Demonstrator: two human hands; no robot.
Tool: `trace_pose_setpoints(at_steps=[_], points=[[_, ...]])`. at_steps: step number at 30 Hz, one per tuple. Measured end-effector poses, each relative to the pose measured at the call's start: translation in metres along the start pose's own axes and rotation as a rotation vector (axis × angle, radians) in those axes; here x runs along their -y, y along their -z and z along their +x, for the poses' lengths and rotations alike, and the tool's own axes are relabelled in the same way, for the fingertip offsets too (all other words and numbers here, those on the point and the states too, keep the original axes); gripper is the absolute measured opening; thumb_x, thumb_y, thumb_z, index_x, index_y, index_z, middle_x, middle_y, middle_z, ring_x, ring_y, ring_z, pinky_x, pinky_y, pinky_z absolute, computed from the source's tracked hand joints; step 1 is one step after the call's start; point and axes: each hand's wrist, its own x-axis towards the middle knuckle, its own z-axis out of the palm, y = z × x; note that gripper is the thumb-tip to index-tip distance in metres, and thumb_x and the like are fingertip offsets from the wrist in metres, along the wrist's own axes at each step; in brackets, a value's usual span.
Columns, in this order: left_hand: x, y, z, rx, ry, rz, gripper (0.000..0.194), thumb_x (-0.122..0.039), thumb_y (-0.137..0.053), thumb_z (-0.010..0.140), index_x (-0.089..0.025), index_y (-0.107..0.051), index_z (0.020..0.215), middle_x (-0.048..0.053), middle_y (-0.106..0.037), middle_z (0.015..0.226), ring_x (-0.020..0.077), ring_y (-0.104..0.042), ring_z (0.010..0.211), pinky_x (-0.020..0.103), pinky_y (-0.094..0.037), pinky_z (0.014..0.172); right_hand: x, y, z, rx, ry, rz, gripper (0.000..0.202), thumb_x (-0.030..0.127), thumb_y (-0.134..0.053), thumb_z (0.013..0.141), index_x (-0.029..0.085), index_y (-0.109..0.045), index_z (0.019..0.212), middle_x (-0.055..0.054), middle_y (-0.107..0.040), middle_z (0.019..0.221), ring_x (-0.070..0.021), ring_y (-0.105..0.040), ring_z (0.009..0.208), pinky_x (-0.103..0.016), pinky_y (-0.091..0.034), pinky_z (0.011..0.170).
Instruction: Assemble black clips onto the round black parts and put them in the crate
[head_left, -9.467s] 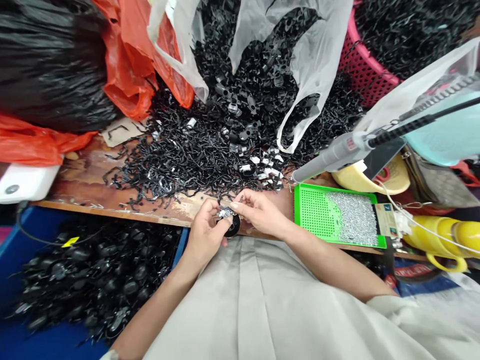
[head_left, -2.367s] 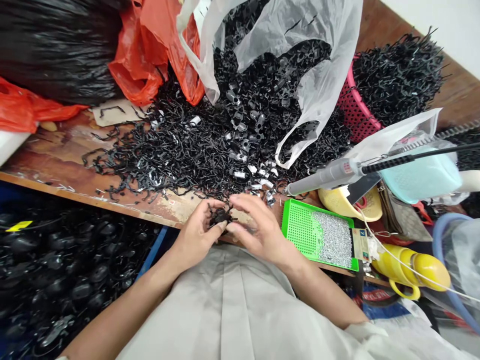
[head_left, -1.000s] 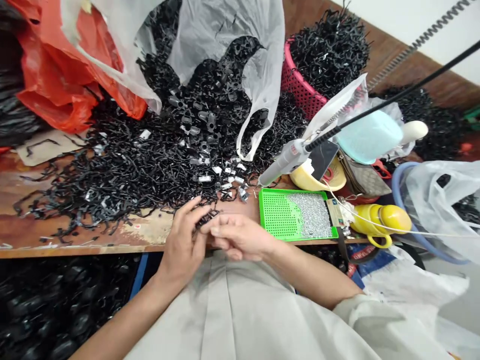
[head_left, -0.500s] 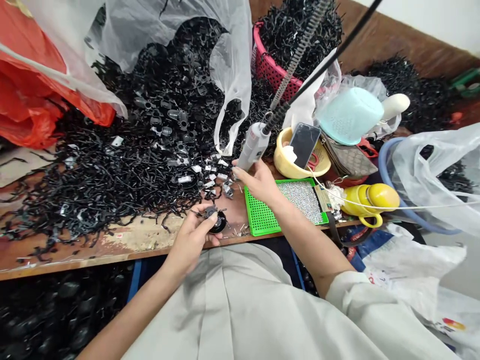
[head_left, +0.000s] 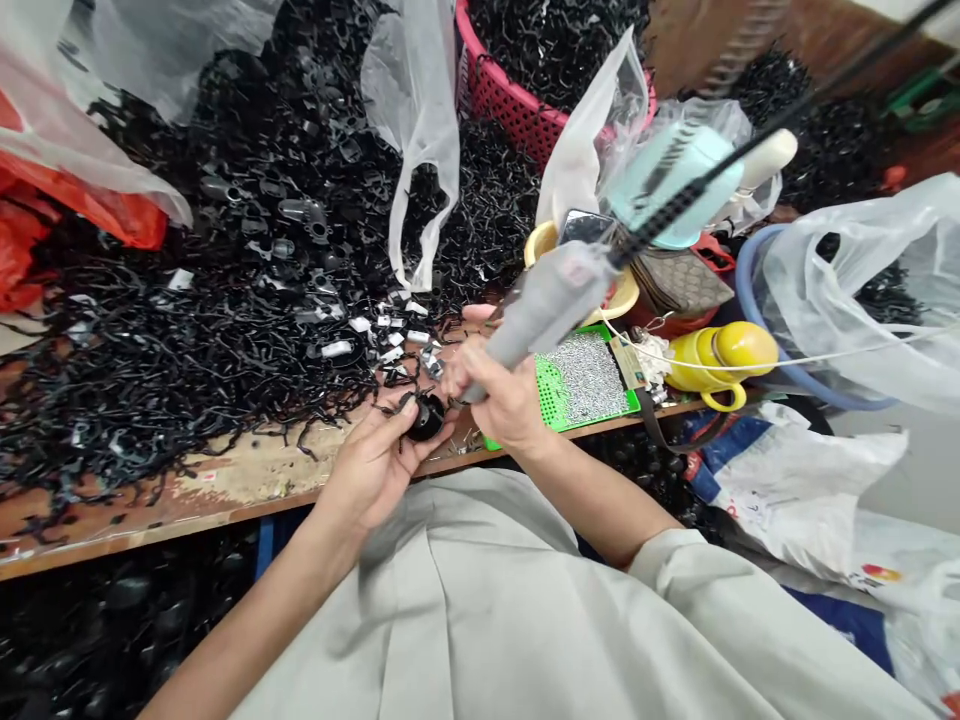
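Between the thumb and fingers of my left hand (head_left: 379, 455) is a small round black plastic part (head_left: 426, 416), held just over the table's front edge. My right hand (head_left: 504, 392) is wrapped round the lower end of a grey electric screwdriver (head_left: 551, 300), which hangs from a cable and coiled spring. The tool is tilted, its lower end toward the black part and close to its right side. Whether the tip touches the part I cannot tell; fingers hide it. Beside my right hand is a green tray (head_left: 553, 395) holding many small silvery screws (head_left: 592, 375).
A heap of black plastic strips and clips (head_left: 187, 350) covers the table's left and back. Small white pieces (head_left: 390, 340) lie before my hands. A pink basket (head_left: 517, 110), yellow bowl (head_left: 622, 300), yellow flask (head_left: 724, 360) and blue tub (head_left: 750, 270) stand to the right.
My right hand has brought the screwdriver down and toward the black part, tilting it further right at the top. My left hand still holds the part, now turned more upright. The view has shifted slightly.
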Motion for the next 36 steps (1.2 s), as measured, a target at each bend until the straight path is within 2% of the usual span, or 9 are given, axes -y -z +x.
trace_pose_setpoints(at_steps=[3, 6, 8, 11, 14, 18, 25, 31, 36], points=[[0.005, 0.001, 0.004, -0.131, -0.035, 0.101, 0.028, -0.025, -0.072, 0.077, -0.020, -0.056, 0.099, 0.001, -0.069, 0.095, 0.0188, -0.070, 0.088, 0.044, -0.060, 0.084, 0.010, 0.031, 0.002, -0.075, 0.210, 0.155, 0.035, 0.052, -0.058, 0.083, 0.027, -0.050, 0.106, 0.007, -0.042, 0.059, -0.0116, -0.048, 0.048, -0.028, -0.049, 0.052], [0.009, 0.000, 0.006, -0.227, -0.119, 0.219, 0.035, -0.030, -0.072, 0.076, -0.024, -0.049, 0.102, -0.003, -0.065, 0.087, 0.0174, -0.071, 0.072, 0.035, -0.062, 0.061, 0.008, 0.072, 0.008, -0.208, 0.289, 0.037, 0.036, 0.052, -0.063, 0.081, 0.025, -0.055, 0.104, 0.007, -0.047, 0.058, -0.0111, -0.050, 0.047, -0.027, -0.048, 0.051], [0.013, -0.005, 0.007, -0.219, -0.150, 0.275, 0.038, -0.032, -0.072, 0.076, -0.026, -0.048, 0.104, -0.003, -0.063, 0.088, 0.0149, -0.068, 0.061, 0.028, -0.058, 0.048, 0.000, 0.094, 0.013, -0.285, 0.284, -0.058, 0.039, 0.051, -0.065, 0.080, 0.024, -0.056, 0.106, 0.007, -0.051, 0.058, -0.0101, -0.052, 0.047, -0.026, -0.047, 0.051], [0.023, -0.018, 0.013, -0.164, -0.107, 0.312, 0.039, -0.032, -0.073, 0.074, -0.024, -0.047, 0.102, -0.003, -0.059, 0.087, 0.0111, -0.063, 0.054, 0.024, -0.055, 0.042, -0.014, 0.111, 0.018, -0.325, 0.243, -0.118, 0.045, 0.046, -0.069, 0.078, 0.023, -0.054, 0.113, 0.008, -0.055, 0.059, -0.0091, -0.053, 0.047, -0.024, -0.047, 0.051], [0.034, -0.026, 0.023, -0.136, -0.041, 0.351, 0.040, -0.032, -0.073, 0.072, -0.023, -0.046, 0.100, -0.004, -0.055, 0.082, 0.0099, -0.061, 0.052, 0.022, -0.052, 0.039, -0.022, 0.113, 0.021, -0.324, 0.225, -0.134, 0.046, 0.042, -0.069, 0.078, 0.022, -0.052, 0.115, 0.008, -0.057, 0.062, -0.0089, -0.055, 0.048, -0.024, -0.047, 0.053], [0.042, -0.028, 0.030, -0.167, -0.020, 0.381, 0.039, -0.033, -0.073, 0.072, -0.022, -0.045, 0.097, -0.005, -0.054, 0.081, 0.0079, -0.058, 0.047, 0.020, -0.048, 0.036, -0.027, 0.113, 0.023, -0.320, 0.213, -0.143, 0.042, 0.044, -0.068, 0.078, 0.023, -0.051, 0.110, 0.009, -0.057, 0.062, -0.0081, -0.055, 0.048, -0.023, -0.047, 0.053], [0.040, -0.031, 0.028, -0.182, 0.006, 0.376, 0.040, -0.033, -0.073, 0.071, -0.022, -0.043, 0.096, -0.006, -0.053, 0.076, 0.0083, -0.057, 0.048, 0.019, -0.047, 0.036, -0.029, 0.117, 0.021, -0.327, 0.223, -0.094, 0.039, 0.047, -0.068, 0.078, 0.023, -0.050, 0.104, 0.009, -0.055, 0.061, -0.0084, -0.054, 0.047, -0.024, -0.047, 0.052], [0.040, -0.031, 0.027, -0.182, -0.002, 0.364, 0.042, -0.034, -0.073, 0.070, -0.022, -0.044, 0.097, -0.006, -0.054, 0.078, 0.0075, -0.057, 0.046, 0.019, -0.046, 0.035, -0.030, 0.115, 0.020, -0.343, 0.225, -0.148, 0.041, 0.051, -0.066, 0.078, 0.022, -0.052, 0.104, 0.008, -0.054, 0.062, -0.0090, -0.054, 0.048, -0.024, -0.048, 0.052], [0.041, -0.029, 0.025, -0.182, -0.021, 0.338, 0.042, -0.034, -0.073, 0.070, -0.023, -0.043, 0.097, -0.006, -0.054, 0.077, 0.0083, -0.057, 0.046, 0.019, -0.045, 0.035, -0.026, 0.114, 0.020, -0.333, 0.273, -0.162, 0.034, 0.051, -0.066, 0.079, 0.022, -0.057, 0.094, 0.007, -0.053, 0.059, -0.0094, -0.052, 0.047, -0.026, -0.047, 0.052]])
